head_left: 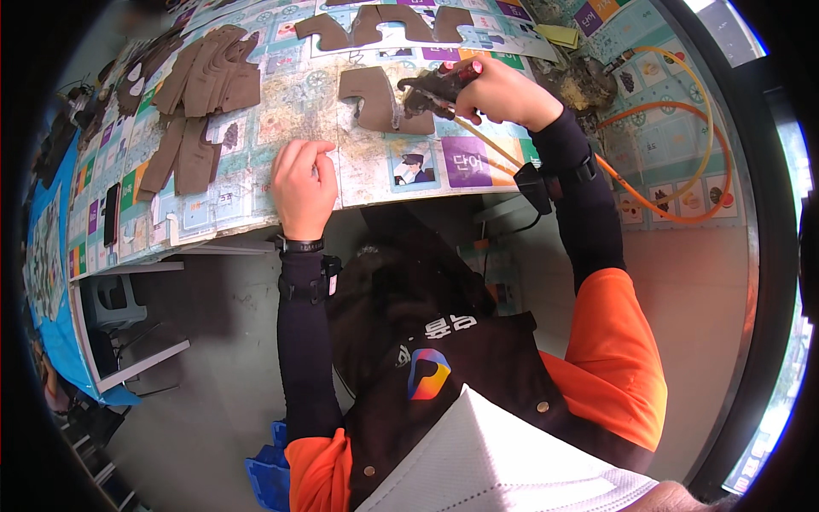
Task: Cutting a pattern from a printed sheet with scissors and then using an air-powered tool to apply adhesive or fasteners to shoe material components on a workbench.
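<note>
In my right hand (503, 92) I grip a dark, grimy glue gun (432, 89) with red parts and a thin yellow hose. Its tip is over the right edge of a brown cut piece (367, 96), which lies flat on the table. A shiny, wet-looking strip runs along that inner edge. My left hand (304, 189) rests near the table's front edge, left of this piece. Its fingers are curled together, and nothing shows in them.
A fanned stack of brown pieces (209, 72) lies at the left, and more pieces (384, 27) sit on a white sheet at the back. A phone (112, 213) lies near the left edge. An orange hose (725, 162) loops at the right beside a crusted fixture (589, 84).
</note>
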